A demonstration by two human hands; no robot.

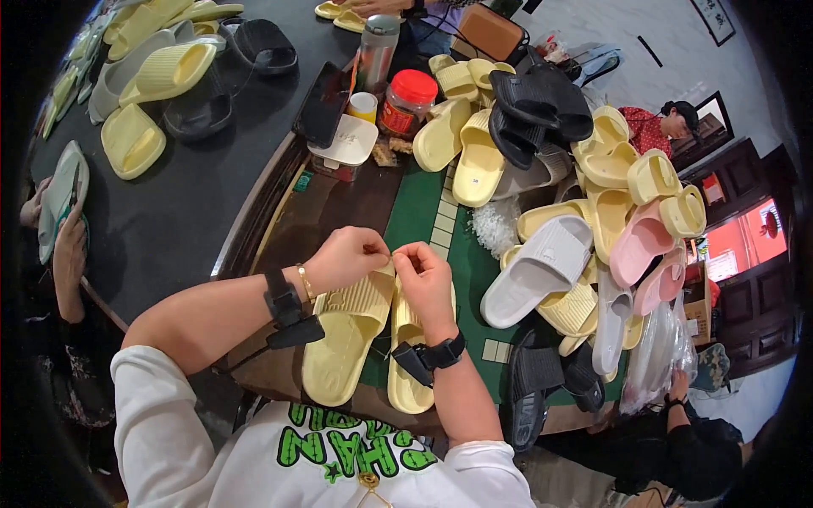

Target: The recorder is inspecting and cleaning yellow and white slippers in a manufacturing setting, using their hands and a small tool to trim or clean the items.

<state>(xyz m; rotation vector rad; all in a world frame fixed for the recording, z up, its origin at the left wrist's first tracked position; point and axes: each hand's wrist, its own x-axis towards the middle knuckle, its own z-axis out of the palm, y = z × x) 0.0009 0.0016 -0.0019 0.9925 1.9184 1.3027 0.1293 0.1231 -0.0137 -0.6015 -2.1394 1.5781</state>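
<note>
A pair of pale yellow slide sandals lies in front of me, the left sandal (339, 347) with its ribbed strap in plain sight, the right sandal (408, 372) partly behind my right wrist. Above their far ends my left hand (351, 254) is closed in a pinch. Right beside it, my right hand (428, 284) pinches too, thumb and forefinger together. The fingertips of both hands almost meet. Whatever is between them is too small to make out. Each wrist wears a black strap with a small box.
Slides in yellow, grey, pink and black form a pile (542, 254) on the right, beside clear plastic bags (656, 360). Ahead stand a red-lidded jar (408, 102), a flask (377, 55) and a white-lidded box (345, 142). Other people work at left, far side and right.
</note>
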